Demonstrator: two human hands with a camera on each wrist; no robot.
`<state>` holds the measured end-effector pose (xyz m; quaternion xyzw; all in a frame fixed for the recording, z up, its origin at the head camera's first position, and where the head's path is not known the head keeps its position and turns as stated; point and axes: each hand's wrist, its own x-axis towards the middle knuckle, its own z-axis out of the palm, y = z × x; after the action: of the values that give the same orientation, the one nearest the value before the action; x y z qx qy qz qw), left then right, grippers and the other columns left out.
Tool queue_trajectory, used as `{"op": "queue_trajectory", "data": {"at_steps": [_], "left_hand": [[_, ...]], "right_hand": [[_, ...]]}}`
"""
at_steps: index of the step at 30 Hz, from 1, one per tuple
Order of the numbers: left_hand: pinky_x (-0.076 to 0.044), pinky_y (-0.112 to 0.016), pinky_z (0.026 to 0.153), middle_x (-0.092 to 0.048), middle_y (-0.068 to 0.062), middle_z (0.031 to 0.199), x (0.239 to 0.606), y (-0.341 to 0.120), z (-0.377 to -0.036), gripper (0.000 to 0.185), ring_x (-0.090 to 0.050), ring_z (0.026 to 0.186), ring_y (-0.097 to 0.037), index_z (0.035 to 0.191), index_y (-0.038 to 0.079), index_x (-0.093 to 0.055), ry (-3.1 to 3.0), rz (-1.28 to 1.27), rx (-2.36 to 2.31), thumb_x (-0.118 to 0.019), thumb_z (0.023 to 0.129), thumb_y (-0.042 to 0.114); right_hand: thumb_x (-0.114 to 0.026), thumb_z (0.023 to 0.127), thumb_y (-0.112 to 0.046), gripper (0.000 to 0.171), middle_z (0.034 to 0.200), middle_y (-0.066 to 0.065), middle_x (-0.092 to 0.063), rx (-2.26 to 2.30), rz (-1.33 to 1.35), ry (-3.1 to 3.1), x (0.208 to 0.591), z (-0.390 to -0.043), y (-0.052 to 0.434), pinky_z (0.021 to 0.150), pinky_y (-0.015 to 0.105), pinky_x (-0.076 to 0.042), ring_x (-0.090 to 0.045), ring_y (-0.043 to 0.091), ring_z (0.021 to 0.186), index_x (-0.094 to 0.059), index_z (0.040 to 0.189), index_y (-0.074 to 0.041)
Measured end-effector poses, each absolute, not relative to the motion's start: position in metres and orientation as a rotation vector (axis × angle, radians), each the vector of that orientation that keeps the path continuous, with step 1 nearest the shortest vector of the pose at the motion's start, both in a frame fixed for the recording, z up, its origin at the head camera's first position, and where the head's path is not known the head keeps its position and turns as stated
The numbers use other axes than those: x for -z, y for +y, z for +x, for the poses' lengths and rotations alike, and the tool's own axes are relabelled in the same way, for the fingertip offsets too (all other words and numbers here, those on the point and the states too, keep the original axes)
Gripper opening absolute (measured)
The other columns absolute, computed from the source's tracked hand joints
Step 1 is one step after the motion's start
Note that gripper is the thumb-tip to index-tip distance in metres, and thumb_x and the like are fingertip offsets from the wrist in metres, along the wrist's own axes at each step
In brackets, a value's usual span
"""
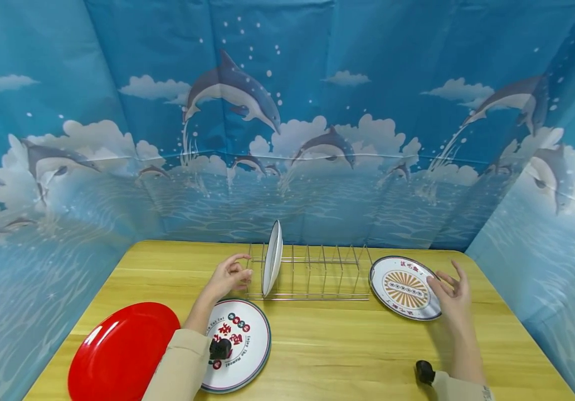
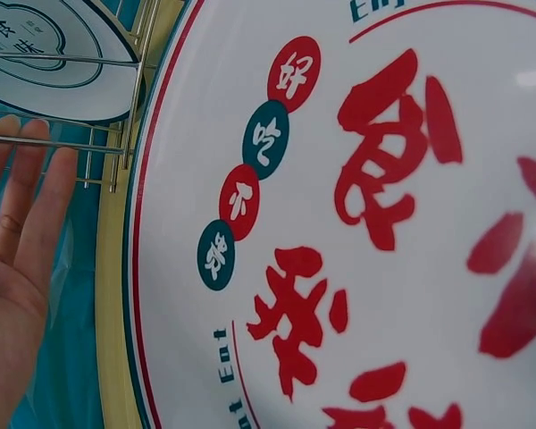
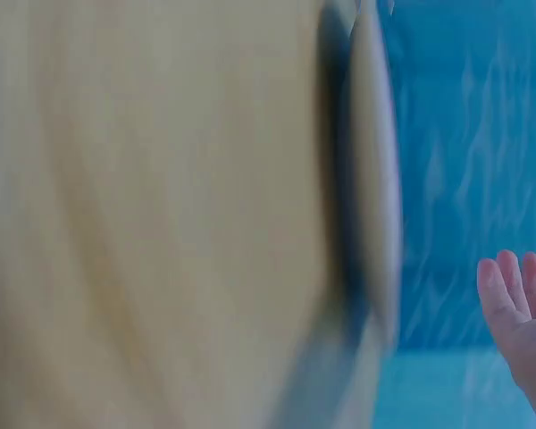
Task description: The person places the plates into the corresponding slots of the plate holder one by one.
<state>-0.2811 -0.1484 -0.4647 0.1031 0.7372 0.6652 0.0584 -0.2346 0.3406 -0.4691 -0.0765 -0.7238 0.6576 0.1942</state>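
Note:
A white plate (image 1: 272, 258) stands on edge in the left end of a wire dish rack (image 1: 317, 273). My left hand (image 1: 229, 275) hovers just left of it with relaxed fingers, holding nothing; its fingers (image 2: 22, 197) show in the left wrist view beside the rack wires (image 2: 89, 143). Below that hand lies a white plate with red characters (image 1: 239, 342), which also fills the left wrist view (image 2: 357, 232). My right hand (image 1: 452, 292) is open over the near right rim of a plate with a sunburst pattern (image 1: 404, 286). The right wrist view is blurred, showing fingers (image 3: 518, 304).
A red plate (image 1: 123, 352) lies at the table's front left corner. The wooden table (image 1: 347, 345) is walled by blue dolphin-print sheets at the back and both sides. Most rack slots right of the standing plate hold nothing.

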Motion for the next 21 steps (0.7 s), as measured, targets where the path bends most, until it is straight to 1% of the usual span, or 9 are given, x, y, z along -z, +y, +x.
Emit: {"op": "queue_trajectory", "data": {"at_steps": [4, 6, 10, 13, 15, 17, 19, 20, 21], "left_hand": [[-0.051, -0.053, 0.079, -0.055, -0.010, 0.075, 0.465, -0.149, -0.282, 0.048, -0.058, 0.090, -0.047, 0.131, 0.000, -0.043, 2.225, 0.315, -2.018, -0.061, 0.086, 0.006], [-0.050, -0.054, 0.079, -0.055, -0.015, 0.075, 0.463, -0.149, -0.280, 0.048, -0.056, 0.091, -0.050, 0.130, -0.001, -0.043, 2.215, 0.324, -2.023, -0.061, 0.087, 0.005], [-0.048, -0.056, 0.080, -0.054, -0.021, 0.077, 0.450, -0.147, -0.273, 0.046, -0.053, 0.092, -0.055, 0.129, -0.005, -0.042, 2.210, 0.340, -2.018, -0.059, 0.087, 0.001], [-0.048, -0.057, 0.080, -0.054, -0.017, 0.074, 0.444, -0.146, -0.268, 0.044, -0.052, 0.092, -0.055, 0.128, -0.005, -0.043, 2.217, 0.340, -2.012, -0.058, 0.087, 0.000], [-0.049, -0.056, 0.079, -0.054, -0.013, 0.073, 0.442, -0.145, -0.267, 0.043, -0.053, 0.091, -0.054, 0.127, -0.004, -0.045, 2.220, 0.342, -2.011, -0.059, 0.087, 0.001], [-0.050, -0.055, 0.078, -0.054, -0.010, 0.071, 0.442, -0.145, -0.267, 0.042, -0.054, 0.090, -0.053, 0.127, -0.003, -0.045, 2.222, 0.346, -2.007, -0.059, 0.087, 0.002], [-0.051, -0.054, 0.078, -0.054, -0.009, 0.071, 0.441, -0.145, -0.266, 0.042, -0.055, 0.090, -0.052, 0.127, -0.003, -0.046, 2.224, 0.349, -2.002, -0.059, 0.087, 0.003], [-0.051, -0.053, 0.078, -0.054, -0.009, 0.071, 0.441, -0.145, -0.266, 0.042, -0.056, 0.089, -0.051, 0.127, -0.003, -0.045, 2.225, 0.349, -2.001, -0.059, 0.087, 0.003], [-0.051, -0.053, 0.077, -0.054, -0.009, 0.071, 0.441, -0.145, -0.266, 0.042, -0.056, 0.088, -0.050, 0.127, -0.003, -0.045, 2.225, 0.350, -2.000, -0.059, 0.087, 0.003]], "right_hand": [[-0.064, 0.086, -0.024, 0.076, 0.113, -0.006, -0.043, -1.814, -0.439, -2.100, 0.477, -0.225, 0.362, 0.067, 0.003, -0.042, -0.047, -0.001, 0.094, -0.017, 0.145, -0.034], [-0.061, 0.087, -0.028, 0.078, 0.124, 0.004, -0.038, -1.784, -0.525, -2.188, 0.476, -0.219, 0.367, 0.065, 0.004, -0.041, -0.045, 0.010, 0.106, -0.011, 0.146, -0.035], [-0.055, 0.090, -0.029, 0.081, 0.142, 0.026, -0.019, -1.728, -0.562, -2.369, 0.476, -0.215, 0.374, 0.062, 0.004, -0.039, -0.030, 0.036, 0.124, 0.002, 0.148, -0.026], [-0.055, 0.091, -0.027, 0.084, 0.144, 0.034, -0.008, -1.817, -0.518, -2.429, 0.478, -0.217, 0.379, 0.065, 0.007, -0.043, -0.021, 0.042, 0.130, 0.008, 0.147, -0.019], [-0.057, 0.090, -0.027, 0.088, 0.144, 0.036, -0.004, -1.919, -0.477, -2.439, 0.481, -0.219, 0.382, 0.069, 0.010, -0.047, -0.040, 0.029, 0.122, 0.009, 0.147, -0.018], [-0.058, 0.090, -0.027, 0.089, 0.141, 0.038, -0.008, -1.995, -0.434, -2.456, 0.484, -0.221, 0.384, 0.073, 0.016, -0.051, -0.053, 0.013, 0.105, 0.008, 0.147, -0.016], [-0.061, 0.088, -0.025, 0.089, 0.130, 0.038, -0.024, -2.042, -0.395, -2.468, 0.487, -0.222, 0.384, 0.073, 0.020, -0.053, -0.054, -0.001, 0.085, 0.004, 0.147, -0.012], [-0.063, 0.087, -0.023, 0.089, 0.122, 0.034, -0.033, -2.060, -0.391, -2.462, 0.489, -0.223, 0.385, 0.073, 0.022, -0.054, -0.051, -0.006, 0.076, 0.001, 0.147, -0.011], [-0.065, 0.086, -0.020, 0.088, 0.115, 0.028, -0.039, -2.059, -0.395, -2.467, 0.491, -0.224, 0.385, 0.072, 0.022, -0.054, -0.053, -0.003, 0.075, -0.002, 0.147, -0.009]]}}
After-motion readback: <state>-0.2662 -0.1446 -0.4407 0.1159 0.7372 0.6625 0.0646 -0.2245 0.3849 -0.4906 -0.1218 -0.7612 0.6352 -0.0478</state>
